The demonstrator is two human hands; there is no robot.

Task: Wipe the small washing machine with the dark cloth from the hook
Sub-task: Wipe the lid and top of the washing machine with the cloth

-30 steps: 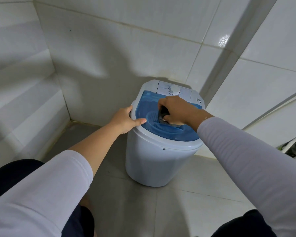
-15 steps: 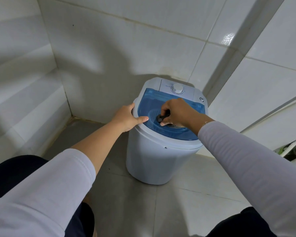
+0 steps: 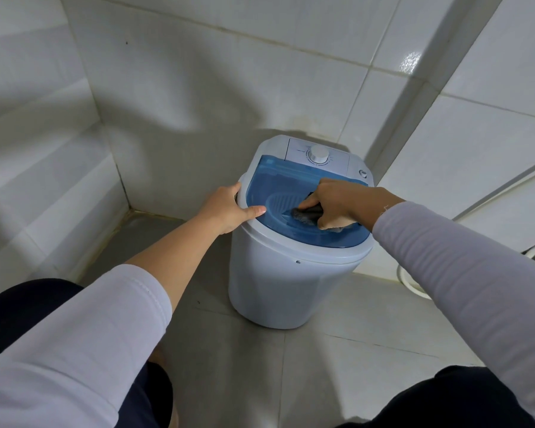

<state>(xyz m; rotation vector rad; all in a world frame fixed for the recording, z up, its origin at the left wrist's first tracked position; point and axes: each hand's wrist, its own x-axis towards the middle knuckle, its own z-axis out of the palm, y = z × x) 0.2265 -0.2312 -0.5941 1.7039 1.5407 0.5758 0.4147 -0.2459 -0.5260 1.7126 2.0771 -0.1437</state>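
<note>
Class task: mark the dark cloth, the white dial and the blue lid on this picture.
dark cloth (image 3: pixel 305 216): head view, its exposed bunched end.
white dial (image 3: pixel 318 155): head view, centre of its top face.
blue lid (image 3: pixel 269 183): head view, bare rear-left area.

A small washing machine (image 3: pixel 291 282), a round white tub with a closed, translucent blue lid (image 3: pixel 278 180) and a white dial (image 3: pixel 318 155) on its rear panel, stands upright between the two hands. The left hand (image 3: pixel 229 208) grips its left rim, thumb lying across the lid's edge. A dark cloth (image 3: pixel 306 215), bunched into a wad, lies pressed against the lid's ribbed centre, held under the curled fingers of the right hand (image 3: pixel 337 202).
</note>
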